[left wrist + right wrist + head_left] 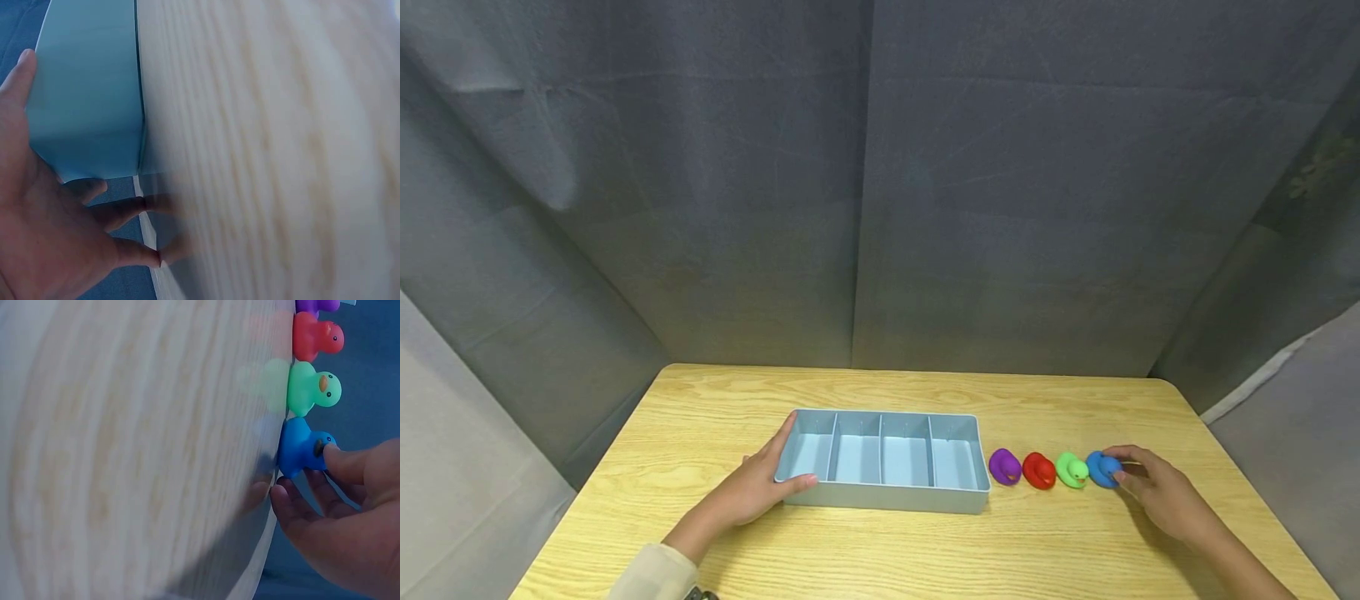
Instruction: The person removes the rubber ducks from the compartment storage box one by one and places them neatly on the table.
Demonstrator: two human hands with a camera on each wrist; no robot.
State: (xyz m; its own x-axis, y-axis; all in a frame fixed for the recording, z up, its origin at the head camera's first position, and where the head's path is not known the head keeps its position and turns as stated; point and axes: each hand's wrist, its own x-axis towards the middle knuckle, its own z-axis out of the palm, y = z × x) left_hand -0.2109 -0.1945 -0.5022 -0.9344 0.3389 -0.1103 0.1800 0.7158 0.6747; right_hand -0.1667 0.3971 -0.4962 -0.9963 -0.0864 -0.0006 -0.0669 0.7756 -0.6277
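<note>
A light-blue divided box [887, 497] lies on the table, its several compartments showing bare floors. My left hand [752, 490] holds the box's left end, thumb across the front rim and a finger reaching the back corner. In the left wrist view the other fingers of that hand [56, 231] spread beside the end wall, down to the tabletop. At the right end of a row, my right hand [1161, 492] pinches a blue rubber duck [1102, 468]. The right wrist view has its thumb against the head of this duck [295, 450], which sits on the table.
Left of the blue duck stand a green duck [1071, 469], a red duck [1039, 472] and a purple duck [1004, 467], the purple one close to the box's right end. Grey curtains [760, 208] surround the wooden table [880, 554] at the back and sides.
</note>
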